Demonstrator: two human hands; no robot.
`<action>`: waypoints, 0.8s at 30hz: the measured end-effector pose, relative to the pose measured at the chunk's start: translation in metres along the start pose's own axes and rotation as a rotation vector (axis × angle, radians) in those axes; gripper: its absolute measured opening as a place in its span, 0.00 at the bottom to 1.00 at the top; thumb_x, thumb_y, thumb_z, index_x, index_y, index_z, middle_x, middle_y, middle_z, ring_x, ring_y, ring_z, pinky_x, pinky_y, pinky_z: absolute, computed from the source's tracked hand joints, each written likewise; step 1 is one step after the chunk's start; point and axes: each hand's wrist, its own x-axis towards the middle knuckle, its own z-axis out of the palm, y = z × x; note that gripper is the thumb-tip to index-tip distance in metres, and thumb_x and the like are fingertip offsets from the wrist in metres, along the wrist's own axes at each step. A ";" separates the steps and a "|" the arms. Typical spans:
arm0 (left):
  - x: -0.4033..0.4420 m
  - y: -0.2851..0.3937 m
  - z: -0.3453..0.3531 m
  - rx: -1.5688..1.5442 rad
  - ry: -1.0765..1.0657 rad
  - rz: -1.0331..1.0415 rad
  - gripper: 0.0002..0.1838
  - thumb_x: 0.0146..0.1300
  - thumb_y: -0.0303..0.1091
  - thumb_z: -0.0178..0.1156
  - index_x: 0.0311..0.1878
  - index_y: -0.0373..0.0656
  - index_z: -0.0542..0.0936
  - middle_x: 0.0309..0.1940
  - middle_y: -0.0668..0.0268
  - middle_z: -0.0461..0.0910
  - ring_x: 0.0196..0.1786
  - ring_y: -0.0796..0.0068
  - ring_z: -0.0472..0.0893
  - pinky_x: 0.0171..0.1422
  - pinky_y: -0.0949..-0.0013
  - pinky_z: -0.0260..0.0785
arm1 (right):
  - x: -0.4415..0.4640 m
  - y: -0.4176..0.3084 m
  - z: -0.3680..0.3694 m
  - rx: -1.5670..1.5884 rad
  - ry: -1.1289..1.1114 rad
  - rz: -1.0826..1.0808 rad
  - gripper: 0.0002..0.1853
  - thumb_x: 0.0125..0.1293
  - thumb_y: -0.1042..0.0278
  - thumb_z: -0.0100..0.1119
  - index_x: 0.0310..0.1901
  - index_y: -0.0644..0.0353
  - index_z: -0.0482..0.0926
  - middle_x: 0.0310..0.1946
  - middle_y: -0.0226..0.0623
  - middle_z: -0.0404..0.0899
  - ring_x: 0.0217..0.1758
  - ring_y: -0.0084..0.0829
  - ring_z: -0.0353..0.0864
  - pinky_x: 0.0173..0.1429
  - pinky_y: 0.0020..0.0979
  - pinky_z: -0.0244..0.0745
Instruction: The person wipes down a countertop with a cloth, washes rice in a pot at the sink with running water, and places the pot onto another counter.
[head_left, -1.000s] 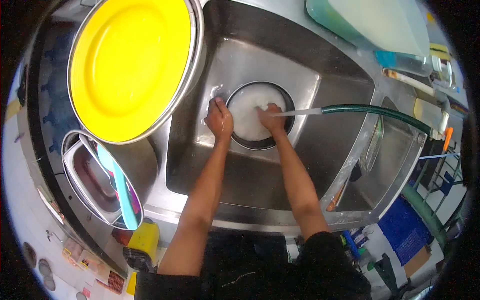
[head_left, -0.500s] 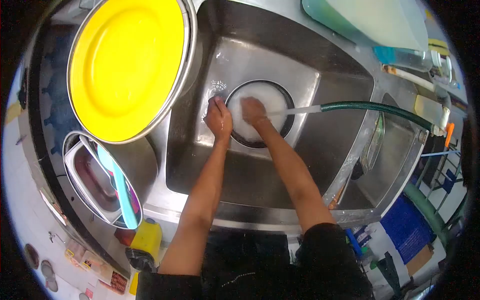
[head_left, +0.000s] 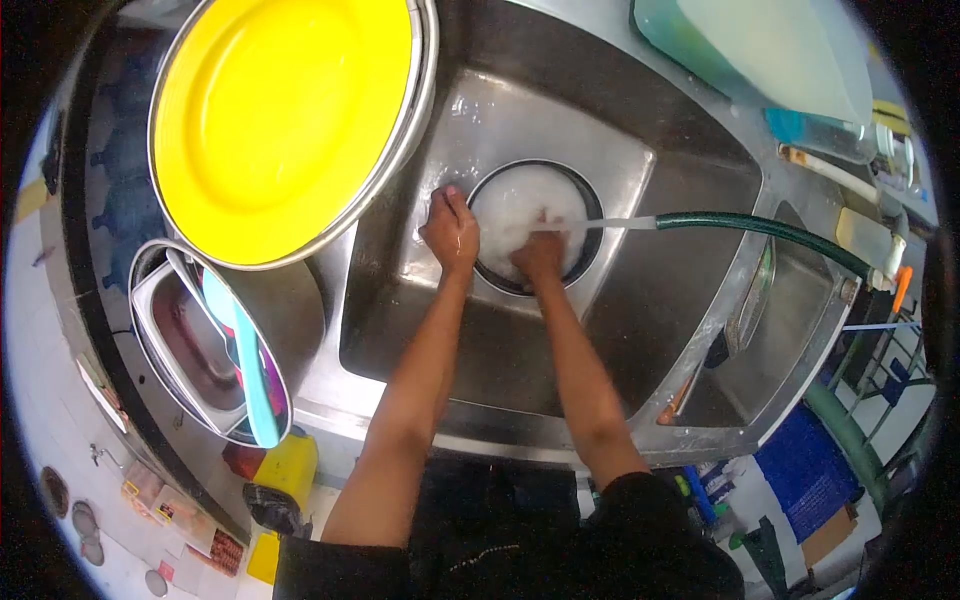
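Pot (head_left: 588, 255) of cloudy water (head_left: 522, 190), between left and right edges of the sink (head_left: 660, 290), seemed heavy, stiff, slippery, best held by opposite sides; my left hand (head_left: 451, 232) curled beside it, my right hand (head_left: 541, 252) dipped inside, either grip I could not tell remotely.

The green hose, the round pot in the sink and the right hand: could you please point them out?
Green hose (head_left: 755, 220): head view, middle of its length.
Round pot (head_left: 585, 262): head view, dark inner wall.
Right hand (head_left: 540, 254): head view, middle of the hand.
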 end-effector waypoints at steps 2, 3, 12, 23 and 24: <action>-0.001 -0.002 0.002 -0.025 0.001 0.015 0.22 0.70 0.47 0.37 0.45 0.41 0.75 0.37 0.50 0.80 0.42 0.46 0.78 0.47 0.51 0.67 | 0.002 -0.008 -0.010 0.161 -0.196 0.172 0.52 0.46 0.50 0.67 0.67 0.69 0.51 0.58 0.58 0.66 0.65 0.53 0.60 0.71 0.44 0.49; -0.002 -0.003 0.004 -0.018 0.028 0.032 0.21 0.70 0.46 0.38 0.43 0.41 0.75 0.35 0.52 0.80 0.39 0.48 0.79 0.45 0.50 0.67 | 0.004 -0.003 -0.001 0.164 -0.191 0.173 0.52 0.46 0.50 0.67 0.67 0.69 0.51 0.58 0.58 0.66 0.65 0.53 0.60 0.71 0.44 0.49; 0.000 -0.002 0.004 0.008 0.035 0.055 0.20 0.69 0.46 0.39 0.42 0.41 0.75 0.33 0.53 0.80 0.37 0.49 0.79 0.42 0.49 0.65 | 0.024 -0.016 -0.069 0.575 -0.093 0.444 0.35 0.52 0.47 0.58 0.58 0.64 0.69 0.56 0.51 0.70 0.63 0.53 0.65 0.67 0.50 0.56; -0.002 -0.004 0.003 0.095 0.018 0.012 0.20 0.70 0.46 0.37 0.43 0.42 0.74 0.37 0.51 0.80 0.41 0.47 0.79 0.46 0.50 0.68 | 0.017 -0.004 -0.035 0.190 -0.136 -0.014 0.44 0.50 0.44 0.60 0.65 0.61 0.60 0.68 0.54 0.52 0.71 0.55 0.50 0.71 0.53 0.46; -0.002 -0.004 0.004 0.090 0.023 0.009 0.20 0.70 0.46 0.37 0.42 0.41 0.74 0.36 0.51 0.80 0.40 0.47 0.79 0.46 0.50 0.67 | 0.019 0.000 -0.015 0.185 -0.136 -0.017 0.44 0.50 0.44 0.60 0.65 0.61 0.60 0.68 0.54 0.52 0.71 0.55 0.50 0.71 0.53 0.46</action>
